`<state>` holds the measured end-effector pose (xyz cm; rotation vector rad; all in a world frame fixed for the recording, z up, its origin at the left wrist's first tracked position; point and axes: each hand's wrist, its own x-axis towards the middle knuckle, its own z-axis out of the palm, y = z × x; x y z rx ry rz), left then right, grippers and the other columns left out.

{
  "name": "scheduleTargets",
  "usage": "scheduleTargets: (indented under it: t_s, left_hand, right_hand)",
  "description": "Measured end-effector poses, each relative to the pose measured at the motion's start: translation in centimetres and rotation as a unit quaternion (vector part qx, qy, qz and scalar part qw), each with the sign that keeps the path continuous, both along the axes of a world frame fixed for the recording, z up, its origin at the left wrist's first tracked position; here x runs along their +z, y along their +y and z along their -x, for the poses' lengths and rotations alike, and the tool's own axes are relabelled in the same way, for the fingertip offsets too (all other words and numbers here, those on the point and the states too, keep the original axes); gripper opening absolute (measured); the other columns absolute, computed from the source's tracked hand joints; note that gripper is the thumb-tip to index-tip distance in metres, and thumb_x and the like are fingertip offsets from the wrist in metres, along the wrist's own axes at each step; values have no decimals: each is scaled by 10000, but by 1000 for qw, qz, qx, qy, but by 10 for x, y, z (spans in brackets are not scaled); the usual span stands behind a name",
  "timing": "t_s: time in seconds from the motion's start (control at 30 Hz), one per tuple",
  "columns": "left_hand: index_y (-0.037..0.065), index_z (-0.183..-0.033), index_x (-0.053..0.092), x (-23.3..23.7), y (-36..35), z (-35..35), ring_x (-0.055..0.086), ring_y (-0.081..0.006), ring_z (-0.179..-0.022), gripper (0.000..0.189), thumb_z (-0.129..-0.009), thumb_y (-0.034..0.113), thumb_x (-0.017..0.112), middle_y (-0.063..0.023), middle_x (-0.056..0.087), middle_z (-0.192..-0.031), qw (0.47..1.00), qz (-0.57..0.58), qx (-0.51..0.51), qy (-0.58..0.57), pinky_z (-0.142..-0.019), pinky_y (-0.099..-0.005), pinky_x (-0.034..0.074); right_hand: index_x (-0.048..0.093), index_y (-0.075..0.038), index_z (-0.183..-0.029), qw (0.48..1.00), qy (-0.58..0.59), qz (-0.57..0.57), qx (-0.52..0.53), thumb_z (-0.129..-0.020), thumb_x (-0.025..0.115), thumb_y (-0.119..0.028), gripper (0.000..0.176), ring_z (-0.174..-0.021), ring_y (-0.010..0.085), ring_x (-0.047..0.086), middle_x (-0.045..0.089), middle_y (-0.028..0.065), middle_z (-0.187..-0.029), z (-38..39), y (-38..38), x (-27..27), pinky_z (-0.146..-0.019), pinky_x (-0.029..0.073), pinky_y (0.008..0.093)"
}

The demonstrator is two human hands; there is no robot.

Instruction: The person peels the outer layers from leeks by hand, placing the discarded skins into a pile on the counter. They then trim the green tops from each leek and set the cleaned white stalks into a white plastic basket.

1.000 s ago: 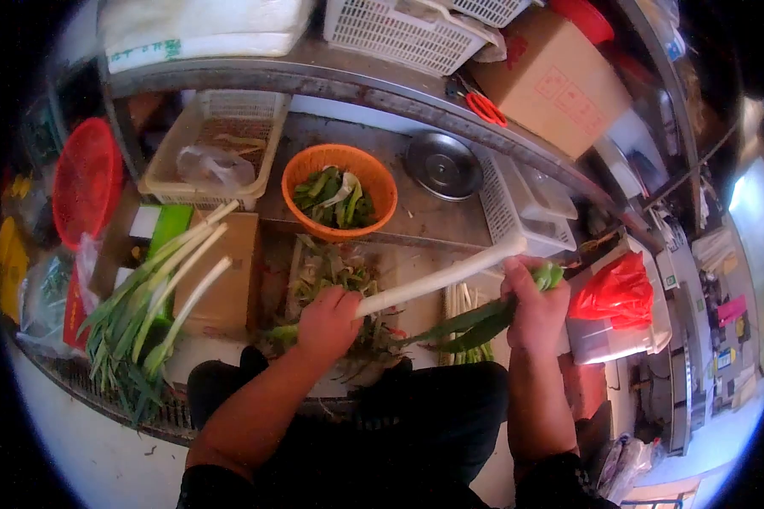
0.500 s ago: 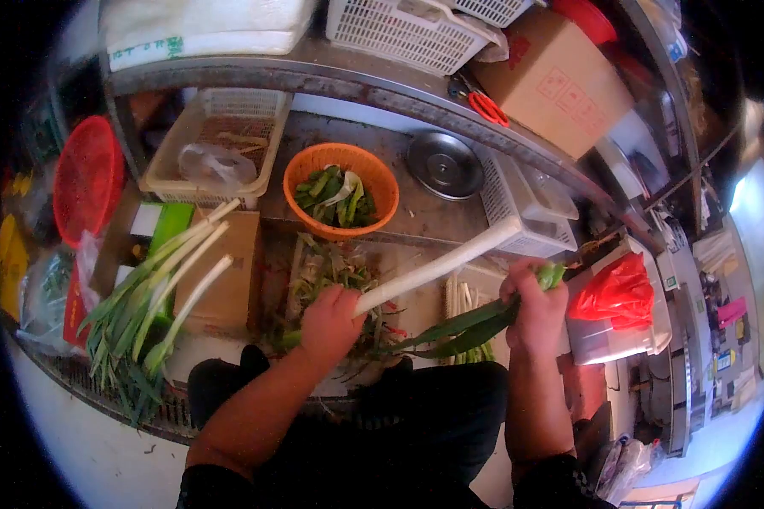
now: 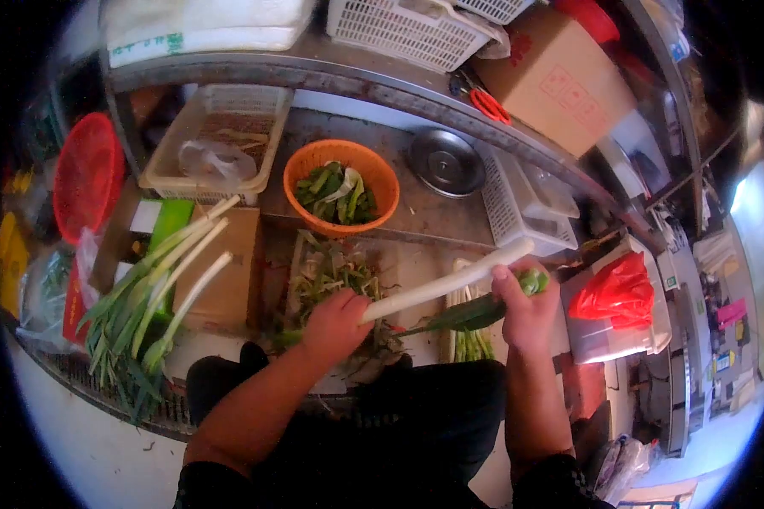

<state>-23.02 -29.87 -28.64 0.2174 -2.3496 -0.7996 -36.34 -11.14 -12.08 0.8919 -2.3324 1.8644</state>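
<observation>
My left hand (image 3: 335, 326) is closed round the lower end of a long green onion (image 3: 450, 282), whose thick white stalk slants up to the right. Closed on a bunch of green onion leaves (image 3: 475, 315), my right hand (image 3: 530, 310) has its thumb up against the white stalk near its far end. A folded green bit pokes out above its fingers. Below the stalk, leaf scraps and trimmings (image 3: 335, 276) lie in a heap, partly hidden by my left hand. Cleaned white and green stalks (image 3: 471, 343) lie in a container behind the leaves.
Several untrimmed green onions (image 3: 157, 297) lie over a cardboard box (image 3: 225, 280) at the left. Beyond the scraps stands an orange basket (image 3: 297, 199) holding green pieces. A metal lid (image 3: 446, 163) and a white crate (image 3: 518, 212) are behind. A metal shelf edge (image 3: 382, 89) crosses overhead.
My right hand has shifted slightly left and down, its thumb now at the white stalk. The stalk's far end has dipped, and the leaves have drawn in towards the stalk.
</observation>
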Motion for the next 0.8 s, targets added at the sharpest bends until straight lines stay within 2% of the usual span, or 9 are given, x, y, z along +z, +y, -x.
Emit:
scheduleTargets:
  t_s: [0.07,0.13,0.27,0.33,0.47,0.53,0.63,0.8]
  left_hand:
    - [93,-914,606,-2,0,0,598,-294,-771,278,-676,147,740,-82,537,-851,999,-26,-20,-23,-635,-400,515]
    - [35,-963,590,-6,2,1,604,-337,-847,330,-702,148,758,-139,576,-902,997,-52,-41,-41,-721,-454,519]
    - [31,-959,581,-4,6,3,603,-347,-868,321,-708,139,750,-141,579,-908,994,-73,-24,-75,-747,-449,516]
    - [31,-958,577,-3,7,2,601,-363,-857,313,-717,145,741,-144,581,-921,995,-60,-19,-80,-752,-451,512]
    - [25,-946,587,-5,7,2,606,-368,-827,295,-751,197,726,-155,588,-913,995,-59,-27,-81,-741,-460,509]
    - [26,-934,600,-6,8,3,611,-368,-805,299,-793,268,704,-167,597,-885,987,-103,-49,-113,-732,-466,504]
    - [25,-930,609,4,6,2,614,-368,-811,318,-817,311,689,-175,604,-864,976,-135,-79,-148,-731,-463,501]
    - [27,-945,608,4,6,4,612,-376,-816,307,-817,294,690,-173,607,-873,973,-170,-79,-138,-737,-463,499]
  right_hand:
    - [635,-10,-864,1000,-9,10,12,-831,730,-121,149,-623,50,496,578,-31,-699,-1,1,-2,-548,394,212]
    - [642,-2,-898,996,-74,43,7,-827,734,-128,171,-638,62,521,593,-22,-707,-4,-1,-5,-571,420,215]
    - [649,5,-894,993,-89,72,3,-823,740,-144,189,-626,64,514,595,-20,-702,-8,-9,-14,-571,418,221]
    - [652,6,-865,996,-70,-16,-49,-815,750,-146,188,-626,63,513,603,-17,-705,-8,-11,-13,-578,422,224]
    - [657,4,-849,995,-8,-72,-63,-812,752,-134,171,-632,53,508,611,-14,-714,-8,-12,-10,-575,420,225]
    - [659,0,-870,998,-39,-45,3,-805,751,-97,149,-650,53,526,619,-13,-727,-6,-7,-10,-583,431,222]
    - [661,4,-905,997,-64,-36,34,-794,752,-67,160,-673,59,550,627,-7,-751,-3,-2,-10,-604,454,218]
    - [654,13,-960,996,-71,-10,53,-792,752,-54,206,-697,72,572,632,6,-778,-5,1,-17,-630,478,221]
